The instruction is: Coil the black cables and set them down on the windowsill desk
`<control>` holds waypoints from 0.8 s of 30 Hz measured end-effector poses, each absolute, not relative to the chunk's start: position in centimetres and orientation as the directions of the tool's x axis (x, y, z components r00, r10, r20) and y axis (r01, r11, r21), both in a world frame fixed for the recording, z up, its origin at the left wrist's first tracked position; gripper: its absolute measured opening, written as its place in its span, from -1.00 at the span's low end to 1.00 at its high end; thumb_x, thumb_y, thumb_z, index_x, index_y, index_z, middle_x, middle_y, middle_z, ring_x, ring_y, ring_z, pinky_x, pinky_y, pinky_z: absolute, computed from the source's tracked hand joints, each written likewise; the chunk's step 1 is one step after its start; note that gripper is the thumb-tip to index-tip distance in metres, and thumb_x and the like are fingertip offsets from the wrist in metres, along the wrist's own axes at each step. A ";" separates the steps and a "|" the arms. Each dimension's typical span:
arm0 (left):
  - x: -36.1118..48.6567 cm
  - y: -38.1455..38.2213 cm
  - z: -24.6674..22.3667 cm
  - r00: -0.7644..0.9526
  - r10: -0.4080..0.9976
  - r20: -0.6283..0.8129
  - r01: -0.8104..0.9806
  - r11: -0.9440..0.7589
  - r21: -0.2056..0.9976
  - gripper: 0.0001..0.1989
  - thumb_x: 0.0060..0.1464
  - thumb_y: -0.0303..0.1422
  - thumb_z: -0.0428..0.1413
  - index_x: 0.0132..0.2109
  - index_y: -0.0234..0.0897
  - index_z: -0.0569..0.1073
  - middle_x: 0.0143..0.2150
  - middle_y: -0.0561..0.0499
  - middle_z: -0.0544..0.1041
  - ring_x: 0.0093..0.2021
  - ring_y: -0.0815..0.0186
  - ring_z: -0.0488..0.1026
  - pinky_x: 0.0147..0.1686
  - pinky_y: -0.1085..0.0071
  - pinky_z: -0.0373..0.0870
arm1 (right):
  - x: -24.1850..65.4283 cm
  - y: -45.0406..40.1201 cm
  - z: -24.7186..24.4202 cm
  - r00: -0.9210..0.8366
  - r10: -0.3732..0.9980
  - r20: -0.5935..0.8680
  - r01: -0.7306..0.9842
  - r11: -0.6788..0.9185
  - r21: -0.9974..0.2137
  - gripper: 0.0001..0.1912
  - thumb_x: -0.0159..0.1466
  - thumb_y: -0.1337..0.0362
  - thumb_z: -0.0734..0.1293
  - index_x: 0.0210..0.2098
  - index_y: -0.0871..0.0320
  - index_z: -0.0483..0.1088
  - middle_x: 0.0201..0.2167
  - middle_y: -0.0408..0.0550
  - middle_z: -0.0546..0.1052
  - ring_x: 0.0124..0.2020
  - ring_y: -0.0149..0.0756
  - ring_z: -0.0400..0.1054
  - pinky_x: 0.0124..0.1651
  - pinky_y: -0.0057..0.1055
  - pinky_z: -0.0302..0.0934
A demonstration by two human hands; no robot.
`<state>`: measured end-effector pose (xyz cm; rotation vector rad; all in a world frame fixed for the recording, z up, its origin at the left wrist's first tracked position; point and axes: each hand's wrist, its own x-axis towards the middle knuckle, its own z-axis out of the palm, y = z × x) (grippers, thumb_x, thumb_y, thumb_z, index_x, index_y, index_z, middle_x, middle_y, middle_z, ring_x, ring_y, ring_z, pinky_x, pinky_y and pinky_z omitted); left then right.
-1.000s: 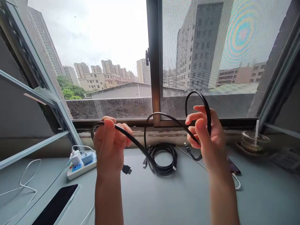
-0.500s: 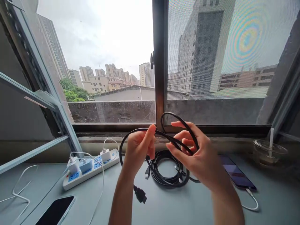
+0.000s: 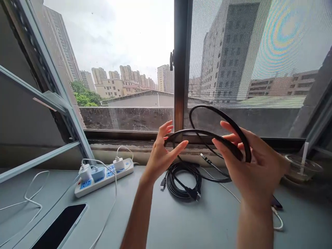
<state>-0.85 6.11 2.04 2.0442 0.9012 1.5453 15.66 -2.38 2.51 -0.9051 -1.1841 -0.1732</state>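
Loops of a black HDMI cable [image 3: 207,133] are in the air in front of the window. My right hand [image 3: 256,162] grips them between thumb and fingers at the right. My left hand [image 3: 163,150] has its thumb and fingers apart, and the cable curves through the gap between them. One dark plug [image 3: 193,193] of a cable shows low, over a second coiled black cable [image 3: 171,188] on the table. Another plug [image 3: 206,159] appears below the raised loops. A small plug [image 3: 163,185] lies at the coil's left side.
A white power strip [image 3: 109,178] with chargers and white leads is on the left of the table. One phone [image 3: 61,226] lies front left; another phone [image 3: 277,202] is mostly hidden behind my right wrist. A lidded plastic cup [image 3: 302,169] stands at the right.
My left thumb and fingers have opened from their pinch on the cable. My right hand has moved right with the loops, which are now wider and higher. The hanging plug has shifted right.
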 end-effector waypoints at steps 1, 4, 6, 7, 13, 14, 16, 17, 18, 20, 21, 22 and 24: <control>-0.2 6.8 1.5 0.157 0.747 0.646 0.200 -0.664 0.720 -0.35 0.02 -0.16 0.20 0.22 -0.16 0.18 0.15 -0.14 0.37 0.17 0.17 0.31 0.12 0.25 0.21 | 15.6 -2.6 2.4 0.364 0.314 0.877 0.594 0.647 -0.478 -0.71 0.14 0.23 0.44 -0.12 -0.13 0.48 -0.44 -0.12 0.50 -0.44 -0.27 0.32 -0.35 -0.28 0.25; 1.2 8.1 0.4 0.212 0.808 0.550 0.030 -0.568 0.822 -0.47 0.09 -0.11 0.11 0.14 -0.26 0.29 0.07 -0.16 0.45 0.08 0.17 0.39 0.06 0.29 0.28 | 15.5 -2.7 2.2 0.303 0.226 0.926 0.640 0.672 -0.373 -0.69 0.15 0.30 0.43 -0.13 -0.20 0.48 -0.41 -0.13 0.50 -0.38 -0.25 0.35 -0.28 -0.24 0.26; 1.8 8.3 0.2 0.257 0.814 0.521 -0.077 -0.520 0.851 -0.58 0.11 -0.10 0.08 0.02 -0.27 0.40 0.03 -0.13 0.49 0.06 0.18 0.42 0.02 0.34 0.31 | 15.2 -2.4 2.1 0.365 0.132 0.921 0.615 0.708 -0.346 -0.73 0.16 0.31 0.42 -0.17 -0.18 0.50 -0.40 -0.13 0.50 -0.37 -0.26 0.37 -0.32 -0.26 0.26; 1.9 8.2 0.3 0.266 0.810 0.523 -0.128 -0.508 0.852 -0.63 0.13 -0.10 0.06 -0.05 -0.27 0.45 -0.01 -0.10 0.52 0.03 0.21 0.45 -0.01 0.37 0.33 | 15.1 -2.0 2.1 0.403 0.102 0.909 0.596 0.724 -0.346 -0.77 0.16 0.29 0.42 -0.20 -0.15 0.50 -0.40 -0.13 0.49 -0.37 -0.26 0.38 -0.35 -0.29 0.26; 0.7 7.3 1.3 0.053 0.846 0.531 -0.234 -0.507 0.830 -0.39 0.08 -0.03 0.07 -0.77 -0.25 0.13 -0.87 0.16 0.07 -0.84 0.50 0.15 -0.79 0.53 0.02 | 15.7 1.1 2.3 0.508 0.272 0.817 0.379 0.782 -0.495 -0.73 0.08 0.22 0.46 -0.21 0.10 0.48 -0.53 -0.21 0.47 -0.56 -0.42 0.35 -0.53 -0.45 0.24; 0.3 7.4 1.4 -0.044 0.848 0.529 -0.229 -0.524 0.821 -0.38 0.02 -0.08 0.14 -0.79 -0.24 0.06 -0.88 0.20 0.01 -0.88 0.54 0.02 -0.83 0.51 -0.13 | 15.9 1.4 2.2 0.472 0.359 0.806 0.366 0.752 -0.549 -0.67 0.06 0.21 0.47 -0.17 0.10 0.47 -0.57 -0.24 0.46 -0.61 -0.44 0.34 -0.55 -0.47 0.24; -0.4 7.5 1.6 -0.213 0.814 0.540 -0.190 -0.577 0.795 -0.44 -0.07 -0.20 0.21 -0.78 -0.26 0.08 -0.86 0.22 0.06 -0.88 0.59 -0.06 -0.84 0.51 -0.22 | 16.1 1.8 2.1 0.402 0.492 0.772 0.396 0.666 -0.632 -0.58 0.04 0.19 0.48 -0.11 0.08 0.45 -0.60 -0.27 0.46 -0.64 -0.46 0.33 -0.53 -0.48 0.27; -0.6 7.4 1.6 -0.262 0.791 0.553 -0.162 -0.601 0.783 -0.49 -0.09 -0.25 0.22 -0.77 -0.26 0.13 -0.84 0.21 0.10 -0.87 0.59 -0.05 -0.84 0.52 -0.21 | 16.0 1.8 2.1 0.385 0.524 0.760 0.415 0.637 -0.650 -0.58 0.04 0.19 0.47 -0.10 0.07 0.45 -0.60 -0.27 0.47 -0.64 -0.45 0.35 -0.51 -0.48 0.30; -0.7 7.3 1.7 -0.288 0.772 0.566 -0.142 -0.619 0.772 -0.53 -0.11 -0.29 0.22 -0.76 -0.27 0.16 -0.83 0.21 0.12 -0.86 0.60 -0.03 -0.84 0.53 -0.20 | 15.8 1.8 2.0 0.375 0.544 0.751 0.420 0.622 -0.660 -0.61 0.06 0.19 0.46 -0.11 0.06 0.46 -0.60 -0.27 0.47 -0.63 -0.45 0.36 -0.50 -0.48 0.31; -0.4 6.6 1.9 -0.286 0.764 0.578 -0.153 -0.632 0.760 -0.56 -0.11 -0.31 0.20 -0.76 -0.27 0.17 -0.82 0.21 0.13 -0.85 0.60 -0.03 -0.83 0.54 -0.20 | 15.2 1.7 2.1 0.367 0.569 0.736 0.393 0.622 -0.677 -0.71 0.09 0.19 0.43 -0.17 0.07 0.48 -0.64 -0.29 0.44 -0.66 -0.46 0.34 -0.56 -0.52 0.30; 0.0 6.2 1.9 -0.269 0.778 0.568 -0.183 -0.620 0.763 -0.54 -0.10 -0.31 0.19 -0.76 -0.27 0.14 -0.82 0.21 0.11 -0.84 0.60 -0.04 -0.82 0.54 -0.20 | 14.9 1.5 2.1 0.379 0.575 0.725 0.363 0.628 -0.688 -0.77 0.10 0.20 0.42 -0.22 0.07 0.49 -0.66 -0.30 0.41 -0.69 -0.48 0.32 -0.62 -0.55 0.27; 0.4 5.9 2.0 -0.245 0.799 0.549 -0.218 -0.597 0.772 -0.52 -0.08 -0.29 0.18 -0.76 -0.26 0.10 -0.83 0.22 0.08 -0.84 0.60 -0.06 -0.82 0.54 -0.22 | 14.8 1.4 2.2 0.401 0.579 0.710 0.323 0.636 -0.700 -0.81 0.11 0.20 0.41 -0.26 0.08 0.50 -0.69 -0.31 0.38 -0.72 -0.50 0.28 -0.68 -0.58 0.21; 1.4 5.4 1.9 -0.167 0.850 0.500 -0.264 -0.527 0.808 -0.50 -0.05 -0.26 0.14 -0.75 -0.25 0.07 -0.83 0.22 0.04 -0.83 0.59 -0.08 -0.83 0.55 -0.22 | 15.2 0.9 2.4 0.433 0.602 0.670 0.211 0.655 -0.725 -0.83 0.10 0.20 0.42 -0.29 0.07 0.52 -0.75 -0.34 0.29 -0.80 -0.55 0.16 -0.81 -0.62 0.01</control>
